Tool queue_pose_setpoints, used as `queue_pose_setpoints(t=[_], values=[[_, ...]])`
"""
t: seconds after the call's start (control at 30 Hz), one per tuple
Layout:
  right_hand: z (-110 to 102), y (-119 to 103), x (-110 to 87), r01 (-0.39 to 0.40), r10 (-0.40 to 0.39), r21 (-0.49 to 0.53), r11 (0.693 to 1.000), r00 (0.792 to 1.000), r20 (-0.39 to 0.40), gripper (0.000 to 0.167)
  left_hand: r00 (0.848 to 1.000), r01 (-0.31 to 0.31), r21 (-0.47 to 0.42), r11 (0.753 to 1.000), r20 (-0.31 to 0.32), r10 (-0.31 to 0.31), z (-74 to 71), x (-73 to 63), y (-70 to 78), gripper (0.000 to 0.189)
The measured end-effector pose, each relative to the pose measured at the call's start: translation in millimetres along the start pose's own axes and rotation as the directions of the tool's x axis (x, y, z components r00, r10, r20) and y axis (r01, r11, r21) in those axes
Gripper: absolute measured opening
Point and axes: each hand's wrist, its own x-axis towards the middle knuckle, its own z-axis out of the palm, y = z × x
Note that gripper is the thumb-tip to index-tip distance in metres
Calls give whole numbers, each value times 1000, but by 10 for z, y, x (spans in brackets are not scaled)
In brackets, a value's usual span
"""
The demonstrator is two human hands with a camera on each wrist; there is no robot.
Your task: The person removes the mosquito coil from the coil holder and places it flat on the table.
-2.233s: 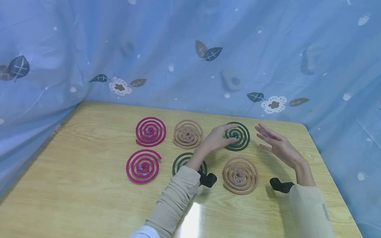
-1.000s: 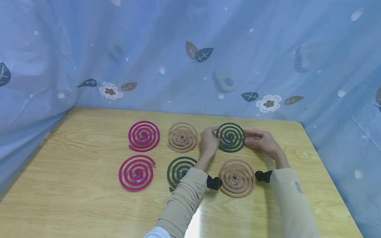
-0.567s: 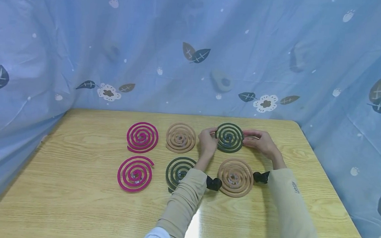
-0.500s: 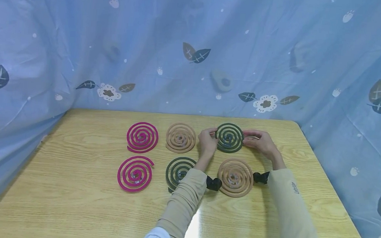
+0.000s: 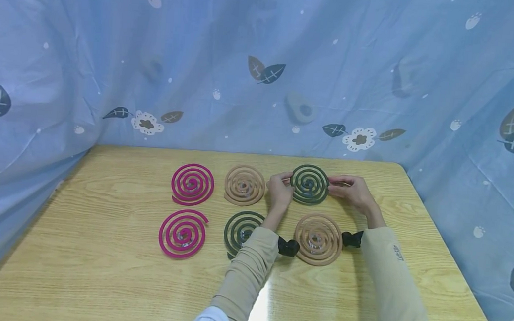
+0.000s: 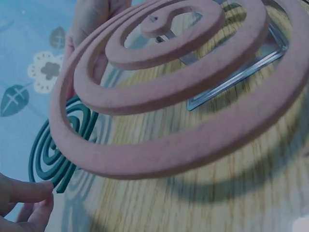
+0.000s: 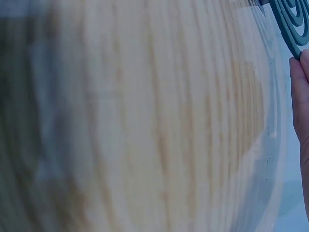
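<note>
At the back right of the table, a dark green mosquito coil (image 5: 309,184) is held between both hands. My left hand (image 5: 280,191) grips its left edge; in the left wrist view, thumb and finger of that left hand (image 6: 29,200) pinch the rim. On the opposite side, my right hand (image 5: 354,191) holds the right edge with its fingers extended towards it. The right wrist view catches only part of the right hand (image 7: 300,104) at the green coil (image 7: 286,30). A tan coil (image 6: 140,157) fills much of the left wrist view, overlapping the other hand.
Nearer me lies that tan coil (image 5: 316,239), between the forearms. Another green coil (image 5: 244,234) is partly covered by my left sleeve. A second tan coil (image 5: 244,185) and two magenta coils, back (image 5: 192,185) and front (image 5: 182,234), lie leftward. A blue patterned curtain (image 5: 227,69) surrounds the table.
Both hands were apart around the back green coil 2.2 s ago; they have come in and taken hold of its two sides. Over the last second, hands and coil barely move.
</note>
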Motion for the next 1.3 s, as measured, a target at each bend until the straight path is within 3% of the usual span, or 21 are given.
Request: queue_pose_setpoints(t=[0.53,0.93,1.2,1.3], values=[[-31,-93,-28,-8,6,-65,998,1000,-27,41,999,42,-60,997,22,-41,-46,-15,70,33],[-80,-89,-38,-8,8,5,1000,1000,-25,42,998,50,-66,997,27,-49,-66,-30,138,32],[-147,-123,-74,-29,28,73,997,999,22,48,997,61,-78,995,59,-56,-51,-63,150,31],[-182,-114,-91,-38,33,128,991,999,40,37,995,60,-102,993,82,-51,-45,-71,156,30]])
